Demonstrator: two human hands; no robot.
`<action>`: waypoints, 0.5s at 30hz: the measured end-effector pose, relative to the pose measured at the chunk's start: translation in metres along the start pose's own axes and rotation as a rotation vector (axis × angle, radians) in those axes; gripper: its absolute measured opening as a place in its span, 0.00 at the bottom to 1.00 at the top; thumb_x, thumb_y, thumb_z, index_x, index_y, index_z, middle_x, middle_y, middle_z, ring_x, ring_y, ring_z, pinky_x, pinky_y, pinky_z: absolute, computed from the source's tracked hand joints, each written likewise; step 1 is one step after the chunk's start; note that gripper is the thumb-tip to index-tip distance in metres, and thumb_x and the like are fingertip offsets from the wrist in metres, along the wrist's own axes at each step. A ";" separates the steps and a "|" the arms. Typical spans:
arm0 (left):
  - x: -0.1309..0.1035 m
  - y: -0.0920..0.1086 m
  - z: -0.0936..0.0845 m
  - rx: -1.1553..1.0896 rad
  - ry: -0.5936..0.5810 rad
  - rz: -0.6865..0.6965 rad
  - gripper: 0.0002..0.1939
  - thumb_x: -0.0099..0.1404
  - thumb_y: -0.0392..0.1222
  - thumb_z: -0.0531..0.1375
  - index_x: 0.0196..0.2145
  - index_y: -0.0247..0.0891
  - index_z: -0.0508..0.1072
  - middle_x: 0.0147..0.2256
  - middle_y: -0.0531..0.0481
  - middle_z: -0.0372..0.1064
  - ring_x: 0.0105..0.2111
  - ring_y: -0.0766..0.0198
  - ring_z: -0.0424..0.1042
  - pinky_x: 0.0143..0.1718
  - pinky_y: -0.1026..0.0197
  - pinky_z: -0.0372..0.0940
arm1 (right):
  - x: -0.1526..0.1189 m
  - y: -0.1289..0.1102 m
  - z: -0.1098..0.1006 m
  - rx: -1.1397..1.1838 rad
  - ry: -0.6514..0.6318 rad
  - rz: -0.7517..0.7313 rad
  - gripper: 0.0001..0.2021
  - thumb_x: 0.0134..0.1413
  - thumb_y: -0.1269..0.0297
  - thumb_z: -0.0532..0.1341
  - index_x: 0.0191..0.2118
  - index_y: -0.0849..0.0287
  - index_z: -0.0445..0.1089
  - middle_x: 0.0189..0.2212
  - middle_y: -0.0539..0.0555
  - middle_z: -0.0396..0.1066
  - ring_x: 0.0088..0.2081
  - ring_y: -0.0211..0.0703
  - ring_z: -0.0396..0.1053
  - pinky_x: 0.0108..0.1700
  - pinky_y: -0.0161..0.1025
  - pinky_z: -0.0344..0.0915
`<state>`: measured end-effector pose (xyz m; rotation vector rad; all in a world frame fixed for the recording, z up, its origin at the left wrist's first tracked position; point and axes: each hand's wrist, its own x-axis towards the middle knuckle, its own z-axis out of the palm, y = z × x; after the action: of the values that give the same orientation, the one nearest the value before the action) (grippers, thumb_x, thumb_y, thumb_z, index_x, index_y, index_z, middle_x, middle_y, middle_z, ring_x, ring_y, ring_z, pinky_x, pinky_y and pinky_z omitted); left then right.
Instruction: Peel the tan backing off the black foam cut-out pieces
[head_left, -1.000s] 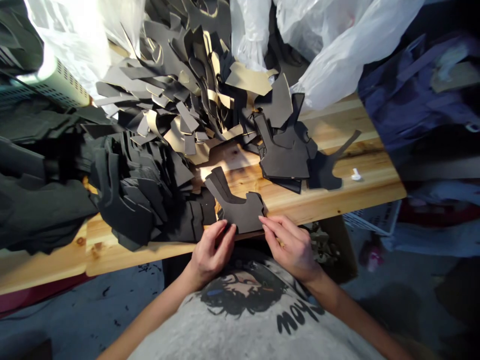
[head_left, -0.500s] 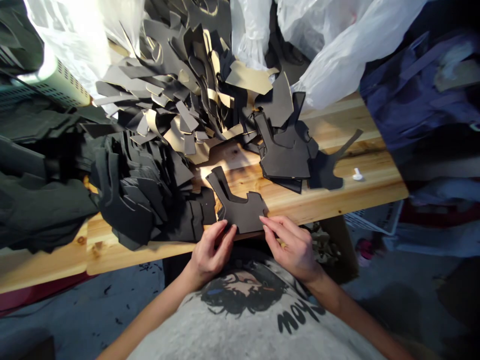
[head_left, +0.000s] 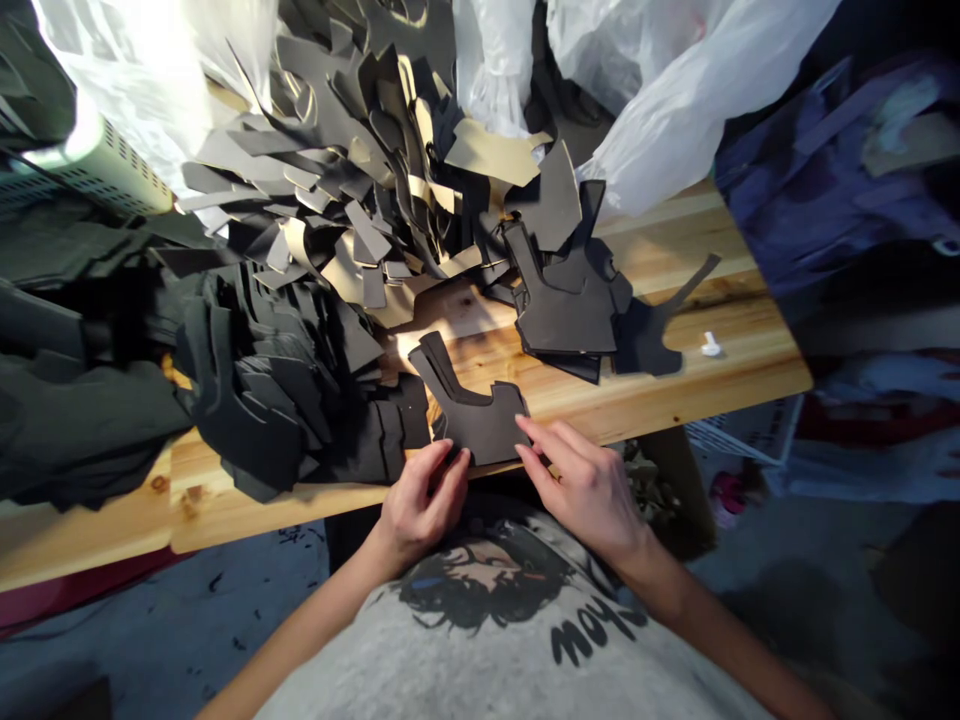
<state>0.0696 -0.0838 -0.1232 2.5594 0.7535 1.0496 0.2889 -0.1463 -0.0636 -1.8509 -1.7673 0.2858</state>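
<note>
A small stack of dark cut pieces lies at the table's front edge, each with a strip sticking up at its left. My left hand pinches the stack's lower left edge between thumb and fingers. At its right edge is my right hand, thumb and index finger apart, the fingertips touching or very near the side. Further left lies a large pile of similar dark pieces. Behind and to the right sits another stack of dark pieces.
A heap of black and tan scraps covers the back of the wooden table. White plastic bags hang over it. A small white object lies at the right; a pale basket stands back left.
My right thumb and index finger have spread apart and shifted slightly up and left along the stack's right edge. My left hand keeps its pinch. The whole view has shifted slightly.
</note>
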 end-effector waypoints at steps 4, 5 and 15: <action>0.001 0.000 0.000 0.008 0.009 0.001 0.37 0.61 0.22 0.65 0.66 0.31 0.63 0.53 0.32 0.64 0.50 0.53 0.71 0.45 0.56 0.77 | 0.008 -0.002 0.003 -0.150 0.011 0.021 0.19 0.70 0.59 0.59 0.59 0.65 0.72 0.33 0.55 0.77 0.29 0.42 0.75 0.31 0.38 0.66; 0.002 0.001 -0.001 0.014 0.009 0.003 0.36 0.61 0.22 0.65 0.65 0.31 0.64 0.53 0.32 0.64 0.50 0.53 0.71 0.45 0.56 0.78 | 0.009 -0.001 0.004 -0.177 0.011 0.033 0.21 0.70 0.57 0.58 0.59 0.66 0.72 0.35 0.57 0.78 0.29 0.43 0.75 0.31 0.39 0.66; -0.002 0.001 0.002 0.007 0.021 -0.054 0.36 0.64 0.25 0.64 0.67 0.37 0.62 0.54 0.34 0.65 0.50 0.52 0.73 0.45 0.56 0.78 | 0.011 0.005 0.002 -0.161 -0.087 0.075 0.25 0.68 0.54 0.60 0.62 0.66 0.69 0.43 0.61 0.79 0.33 0.48 0.78 0.33 0.41 0.70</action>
<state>0.0702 -0.0863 -0.1253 2.5227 0.8285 1.0600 0.2930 -0.1353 -0.0654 -2.0489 -1.8285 0.2626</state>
